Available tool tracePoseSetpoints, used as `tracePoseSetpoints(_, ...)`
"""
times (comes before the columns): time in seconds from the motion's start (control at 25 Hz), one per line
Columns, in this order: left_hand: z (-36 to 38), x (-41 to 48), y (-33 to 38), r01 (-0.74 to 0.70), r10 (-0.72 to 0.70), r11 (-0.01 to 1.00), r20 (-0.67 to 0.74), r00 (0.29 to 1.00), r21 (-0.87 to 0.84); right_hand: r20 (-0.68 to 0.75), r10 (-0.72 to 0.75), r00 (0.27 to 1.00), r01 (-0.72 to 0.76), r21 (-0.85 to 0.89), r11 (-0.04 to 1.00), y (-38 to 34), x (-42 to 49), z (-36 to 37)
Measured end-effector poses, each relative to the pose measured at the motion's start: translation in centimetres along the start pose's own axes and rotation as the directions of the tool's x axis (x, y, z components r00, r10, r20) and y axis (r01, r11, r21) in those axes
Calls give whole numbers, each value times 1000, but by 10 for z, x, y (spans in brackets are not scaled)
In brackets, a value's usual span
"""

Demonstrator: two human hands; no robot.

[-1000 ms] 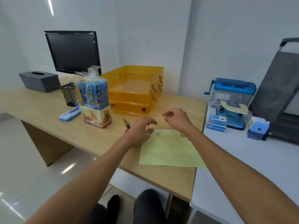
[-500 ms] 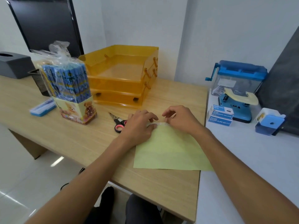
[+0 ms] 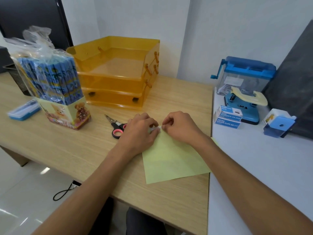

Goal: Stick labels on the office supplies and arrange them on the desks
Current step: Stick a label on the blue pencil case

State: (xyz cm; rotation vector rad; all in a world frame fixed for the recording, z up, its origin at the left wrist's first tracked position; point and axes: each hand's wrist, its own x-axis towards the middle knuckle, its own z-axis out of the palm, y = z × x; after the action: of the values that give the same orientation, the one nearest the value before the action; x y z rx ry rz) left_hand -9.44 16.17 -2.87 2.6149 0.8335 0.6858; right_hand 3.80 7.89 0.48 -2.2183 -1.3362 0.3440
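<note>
Left hand (image 3: 140, 131): fingers curled, tips pinching one end of a small white paper label (image 3: 157, 127). Right hand (image 3: 179, 128): thumb and forefinger closed on the label's other end. The two hands nearly touch. Whether the label is already lifting off its backing cannot be told; the fingers hide most of it.

Change: a second ago both hands hover above the pale yellow-green paper sheet (image 3: 172, 163), fingers loose and holding nothing. Half a second ago they come down on its far edge. Now they are closed on the label there, and the view sits closer and lower.

Reading: the reach is over and the peeling has begun. No supply appears to carry a label yet, so the task is at an early stage.

Label sits at the far edge of the sheet; the sheet lies flat on the light wooden tabletop (image 3: 59, 146), its right corner reaching the adjoining white tabletop (image 3: 254, 167).

- Just left of the sheet's far edge: black scissors with pink-lined handles (image 3: 116, 126), beside the left hand.
- Beyond the sheet: stacked orange translucent plastic trays (image 3: 118, 78).
- Far left of the sheet: plastic-wrapped pack of blue pencils in a teddy-bear box (image 3: 54, 78).
- Right of the sheet, on the white tabletop: blue-and-white binder clip boxes (image 3: 228, 117).
</note>
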Motion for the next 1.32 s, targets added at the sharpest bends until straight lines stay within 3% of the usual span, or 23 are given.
tracePoseSetpoints(0.44, -1, 0, 2, -1, 1, 1000, 12, 1000, 11, 25, 131, 991, -131, -3, 991, -9, 1, 2)
tracePoseSetpoints(1.32, -4, -1, 4, 10, -10, 1000, 27, 1000, 3, -3, 93, 996, -92, -100, 991, -14, -5, 4)
